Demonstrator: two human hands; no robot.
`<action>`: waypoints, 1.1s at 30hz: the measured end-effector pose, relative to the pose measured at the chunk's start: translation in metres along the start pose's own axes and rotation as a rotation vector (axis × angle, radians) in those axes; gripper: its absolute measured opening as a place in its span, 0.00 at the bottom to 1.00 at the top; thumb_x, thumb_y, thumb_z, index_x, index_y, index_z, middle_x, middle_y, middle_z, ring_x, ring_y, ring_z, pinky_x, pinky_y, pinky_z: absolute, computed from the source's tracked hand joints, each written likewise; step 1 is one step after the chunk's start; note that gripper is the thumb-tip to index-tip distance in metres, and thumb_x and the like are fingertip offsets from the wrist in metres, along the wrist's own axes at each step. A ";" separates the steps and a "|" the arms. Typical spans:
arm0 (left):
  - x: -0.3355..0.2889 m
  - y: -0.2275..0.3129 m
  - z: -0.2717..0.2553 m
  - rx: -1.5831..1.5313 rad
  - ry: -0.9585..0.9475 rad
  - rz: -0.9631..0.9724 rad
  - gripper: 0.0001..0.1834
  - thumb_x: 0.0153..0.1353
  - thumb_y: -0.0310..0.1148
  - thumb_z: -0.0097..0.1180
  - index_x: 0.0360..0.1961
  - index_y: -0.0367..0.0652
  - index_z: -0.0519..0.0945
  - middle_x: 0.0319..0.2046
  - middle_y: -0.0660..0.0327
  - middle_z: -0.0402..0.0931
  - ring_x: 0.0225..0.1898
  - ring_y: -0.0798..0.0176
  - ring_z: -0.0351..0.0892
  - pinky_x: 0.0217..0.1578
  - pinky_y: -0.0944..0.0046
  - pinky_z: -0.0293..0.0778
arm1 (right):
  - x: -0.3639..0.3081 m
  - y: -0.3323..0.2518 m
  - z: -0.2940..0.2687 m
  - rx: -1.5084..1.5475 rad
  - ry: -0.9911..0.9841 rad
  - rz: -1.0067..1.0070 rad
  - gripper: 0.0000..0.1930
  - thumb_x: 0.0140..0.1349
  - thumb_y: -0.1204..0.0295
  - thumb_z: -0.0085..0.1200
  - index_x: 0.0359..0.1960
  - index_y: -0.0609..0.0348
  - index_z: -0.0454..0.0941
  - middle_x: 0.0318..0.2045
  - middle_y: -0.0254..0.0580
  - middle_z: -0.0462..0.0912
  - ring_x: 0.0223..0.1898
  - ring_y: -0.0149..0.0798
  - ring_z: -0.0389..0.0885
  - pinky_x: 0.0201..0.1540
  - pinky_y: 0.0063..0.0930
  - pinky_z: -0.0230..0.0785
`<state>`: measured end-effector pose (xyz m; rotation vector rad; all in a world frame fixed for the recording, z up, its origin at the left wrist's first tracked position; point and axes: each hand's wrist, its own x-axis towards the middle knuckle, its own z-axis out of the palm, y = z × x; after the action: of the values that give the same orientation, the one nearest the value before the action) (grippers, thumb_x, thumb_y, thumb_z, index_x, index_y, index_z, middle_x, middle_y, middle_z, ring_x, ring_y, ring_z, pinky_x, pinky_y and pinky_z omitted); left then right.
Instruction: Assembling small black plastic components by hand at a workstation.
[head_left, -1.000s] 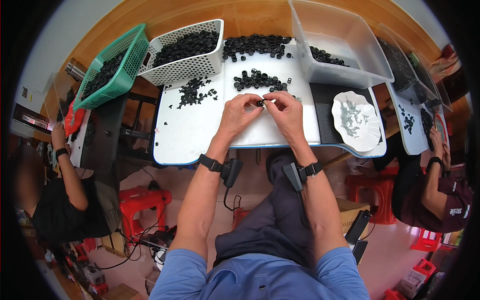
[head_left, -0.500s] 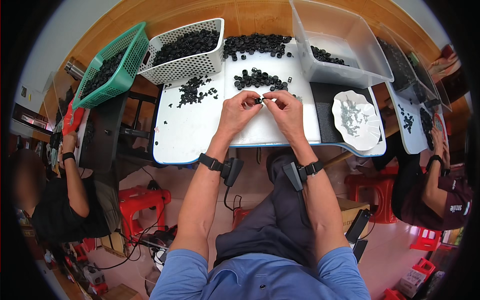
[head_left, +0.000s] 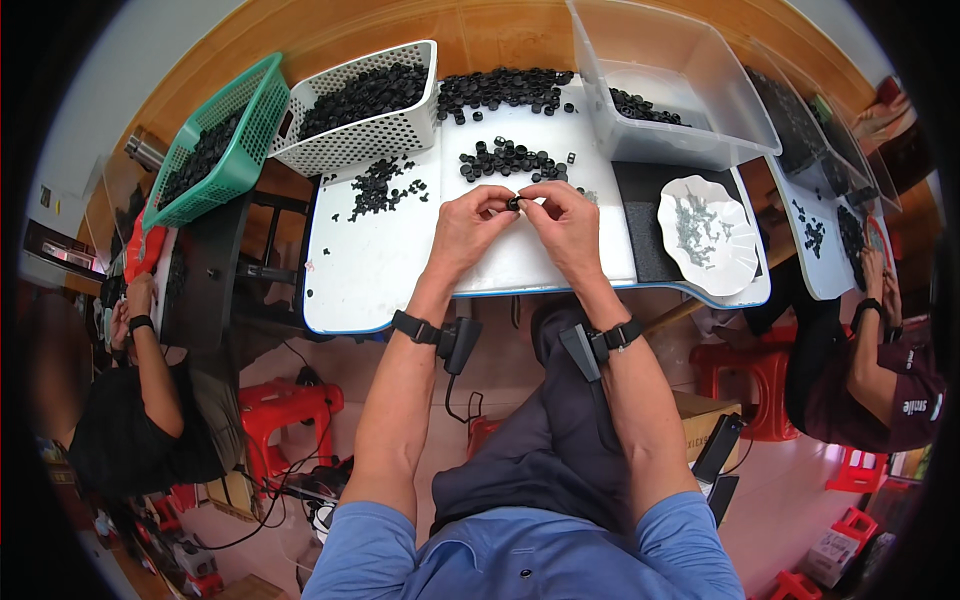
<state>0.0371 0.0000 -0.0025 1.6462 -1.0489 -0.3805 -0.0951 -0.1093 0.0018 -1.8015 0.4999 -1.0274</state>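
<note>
My left hand (head_left: 472, 230) pinches a small round black plastic part (head_left: 514, 203) between thumb and fingertips. My right hand (head_left: 566, 228) meets it there, its thumb and finger pressed together at the same part. Whether a second, smaller piece sits between the right fingertips is hidden. Just beyond my hands lies a pile of round black caps (head_left: 512, 160) on the white work surface (head_left: 375, 270). Smaller black pieces (head_left: 378, 190) are scattered to the left of it.
A larger heap of black caps (head_left: 505, 92) lies at the back. Left stand a white basket (head_left: 355, 145) and a green basket (head_left: 225, 178) of black parts. Right are a clear bin (head_left: 690, 145) and a scalloped white dish (head_left: 735, 265) with small translucent pieces. Co-workers sit either side.
My fingertips have come together; the right hand moved slightly left, closing the small gap at the black part. The view has shifted a little, so the table appears slightly further left.
</note>
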 end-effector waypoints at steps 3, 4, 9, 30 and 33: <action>-0.001 -0.002 0.001 -0.060 0.016 -0.009 0.14 0.59 0.26 0.70 0.47 0.38 0.86 0.34 0.59 0.90 0.35 0.71 0.87 0.39 0.71 0.82 | -0.001 0.000 0.000 0.016 0.018 -0.015 0.06 0.58 0.77 0.67 0.37 0.60 0.88 0.33 0.37 0.86 0.24 0.28 0.78 0.28 0.23 0.71; -0.001 -0.002 0.001 -0.059 0.014 -0.008 0.14 0.59 0.26 0.70 0.47 0.38 0.86 0.34 0.59 0.90 0.35 0.71 0.87 0.39 0.71 0.82 | -0.001 0.000 -0.001 0.017 0.020 -0.015 0.06 0.58 0.77 0.67 0.37 0.60 0.88 0.33 0.37 0.86 0.24 0.28 0.78 0.28 0.23 0.71; -0.001 0.000 0.001 -0.079 0.006 -0.018 0.13 0.60 0.25 0.69 0.47 0.38 0.86 0.35 0.59 0.90 0.36 0.72 0.87 0.39 0.71 0.81 | -0.001 0.000 0.000 -0.032 -0.005 -0.038 0.06 0.58 0.77 0.67 0.37 0.60 0.88 0.32 0.37 0.86 0.24 0.29 0.78 0.28 0.24 0.71; 0.002 -0.008 0.000 -0.095 -0.083 -0.029 0.15 0.61 0.28 0.69 0.49 0.35 0.85 0.38 0.55 0.90 0.40 0.66 0.90 0.42 0.68 0.83 | 0.000 0.012 0.000 0.073 -0.043 0.106 0.06 0.60 0.79 0.64 0.38 0.63 0.89 0.33 0.42 0.89 0.31 0.30 0.84 0.35 0.24 0.75; 0.002 -0.006 0.000 -0.046 -0.086 -0.034 0.15 0.63 0.28 0.67 0.50 0.35 0.85 0.39 0.55 0.89 0.41 0.64 0.90 0.43 0.67 0.83 | 0.000 0.015 0.002 0.083 -0.034 0.110 0.06 0.61 0.79 0.64 0.38 0.63 0.89 0.33 0.42 0.89 0.31 0.30 0.84 0.35 0.24 0.75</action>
<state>0.0412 -0.0009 -0.0078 1.6204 -1.0689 -0.4980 -0.0923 -0.1147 -0.0116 -1.6966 0.5223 -0.9269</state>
